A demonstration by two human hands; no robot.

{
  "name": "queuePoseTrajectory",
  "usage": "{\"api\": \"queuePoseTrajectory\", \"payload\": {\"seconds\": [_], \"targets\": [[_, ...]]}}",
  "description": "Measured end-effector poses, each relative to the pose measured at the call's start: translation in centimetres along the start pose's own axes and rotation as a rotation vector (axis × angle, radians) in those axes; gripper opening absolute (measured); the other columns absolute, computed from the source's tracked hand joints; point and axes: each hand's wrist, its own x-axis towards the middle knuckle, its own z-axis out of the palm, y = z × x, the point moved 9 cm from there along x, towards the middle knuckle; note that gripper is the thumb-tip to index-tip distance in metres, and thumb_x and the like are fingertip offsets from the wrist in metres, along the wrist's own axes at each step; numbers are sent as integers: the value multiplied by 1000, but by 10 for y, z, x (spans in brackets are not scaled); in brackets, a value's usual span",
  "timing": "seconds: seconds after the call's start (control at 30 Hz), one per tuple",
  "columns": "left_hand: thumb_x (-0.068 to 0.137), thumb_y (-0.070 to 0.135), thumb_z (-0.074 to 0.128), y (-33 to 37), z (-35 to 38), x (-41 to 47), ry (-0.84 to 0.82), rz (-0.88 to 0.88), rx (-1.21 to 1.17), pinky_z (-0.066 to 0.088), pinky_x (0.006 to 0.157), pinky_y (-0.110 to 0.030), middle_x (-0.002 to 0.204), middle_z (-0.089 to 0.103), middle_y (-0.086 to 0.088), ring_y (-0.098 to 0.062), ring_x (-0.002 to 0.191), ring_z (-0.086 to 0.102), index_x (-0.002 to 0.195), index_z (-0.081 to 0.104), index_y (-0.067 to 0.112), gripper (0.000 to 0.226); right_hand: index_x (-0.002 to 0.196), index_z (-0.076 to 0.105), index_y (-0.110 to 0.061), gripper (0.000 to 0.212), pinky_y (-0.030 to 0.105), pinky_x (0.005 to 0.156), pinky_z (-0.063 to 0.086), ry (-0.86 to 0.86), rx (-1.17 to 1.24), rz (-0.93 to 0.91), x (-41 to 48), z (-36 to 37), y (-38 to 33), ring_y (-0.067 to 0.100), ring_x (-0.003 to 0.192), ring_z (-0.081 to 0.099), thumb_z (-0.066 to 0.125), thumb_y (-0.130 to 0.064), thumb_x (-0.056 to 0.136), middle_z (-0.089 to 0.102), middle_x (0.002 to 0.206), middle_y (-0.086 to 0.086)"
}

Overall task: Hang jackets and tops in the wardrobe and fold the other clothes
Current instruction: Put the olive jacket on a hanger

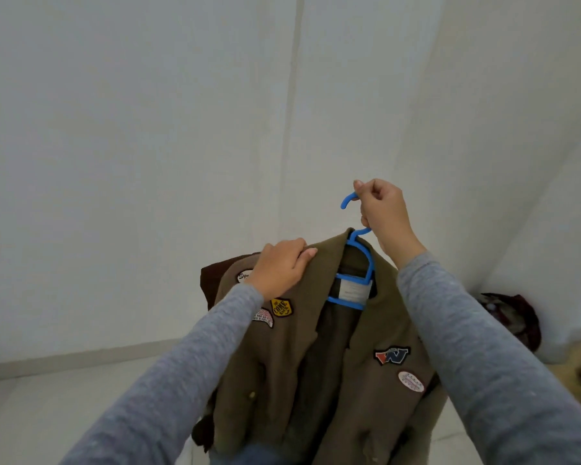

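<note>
An olive-brown jacket (319, 370) with several sewn patches hangs open-fronted on a blue plastic hanger (358, 263) in front of me. My right hand (384, 213) grips the hanger's hook and neck and holds it up. My left hand (280, 266) grips the jacket's left shoulder, fingers curled over the fabric edge. A dark brown sleeve shows behind that shoulder. The hanger's arms are hidden inside the jacket.
White wall panels (148, 146) fill the view ahead, with a vertical seam near the middle. A dark red garment (514, 317) lies bunched at the right, low by the wall. Pale floor (47, 397) runs along the bottom left.
</note>
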Motion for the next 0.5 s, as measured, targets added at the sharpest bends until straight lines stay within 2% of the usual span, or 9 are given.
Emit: {"api": "queuePoseTrajectory", "payload": {"seconds": [0.07,0.2,0.5], "targets": [[100,39,30,7,-6,7,67,-26,28,30,78,-37,81,58,-3,-23,81,52,83,47,15,34,71,51,-9,29,25,48,37,1,35,-26,0,-11,-8,10,44,37,52,-25,96,42,54,2],[100,40,32,60,-11,24,91,40,68,21,73,-32,77,52,3,-18,76,46,81,44,17,32,70,50,-14,28,19,49,38,68,92,-40,-6,-70,-19,7,44,40,52,-24,96,44,55,0],[98,45,34,232,3,33,87,266,74,22,77,-31,82,54,5,-17,85,51,86,46,21,29,73,51,-16,26,22,54,40,237,77,-107,-61,-246,-42,8,49,43,50,-26,97,46,58,-4]]}}
